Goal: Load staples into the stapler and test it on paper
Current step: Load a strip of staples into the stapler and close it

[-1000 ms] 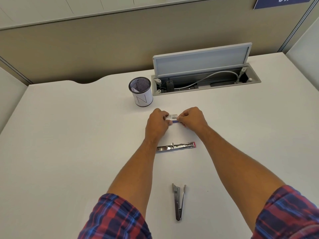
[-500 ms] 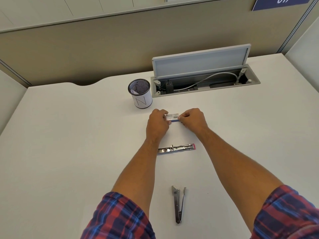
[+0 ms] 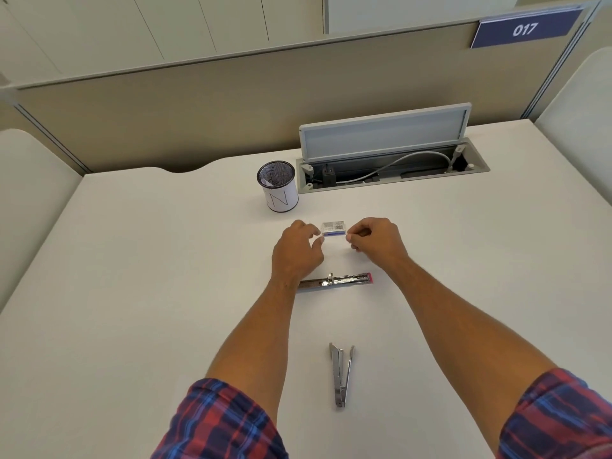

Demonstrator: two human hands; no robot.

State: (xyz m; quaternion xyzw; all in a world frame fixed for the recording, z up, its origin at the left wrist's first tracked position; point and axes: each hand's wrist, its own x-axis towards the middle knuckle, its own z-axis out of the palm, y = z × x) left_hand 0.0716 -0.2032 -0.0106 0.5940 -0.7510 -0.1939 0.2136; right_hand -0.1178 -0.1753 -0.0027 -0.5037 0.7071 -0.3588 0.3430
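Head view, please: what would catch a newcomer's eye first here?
Two bare hands, left and right, flank a small staple box mid-desk, fingers open beside it. Just nearer lies an opened stapler with a pink end, and nearer still a metal staple remover. Behind, a mesh cup stands left of an open cable hatch.

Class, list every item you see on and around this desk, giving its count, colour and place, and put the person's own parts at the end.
staple box: one, white and blue, on the desk between the two hands
stapler: one, silver with pink end, opened flat, nearer than the box
metal tool: one, silver, nearest the person
pen cup: one, black mesh with white wrap, left of the cable tray
cable tray: one, grey, lid raised, far side
sign: one, blue, reads 017, on the partition
desk: one, white
left hand: one, fingers spread, beside the box
right hand: one, fingers curled, beside the box
sleeves: two, red and blue plaid
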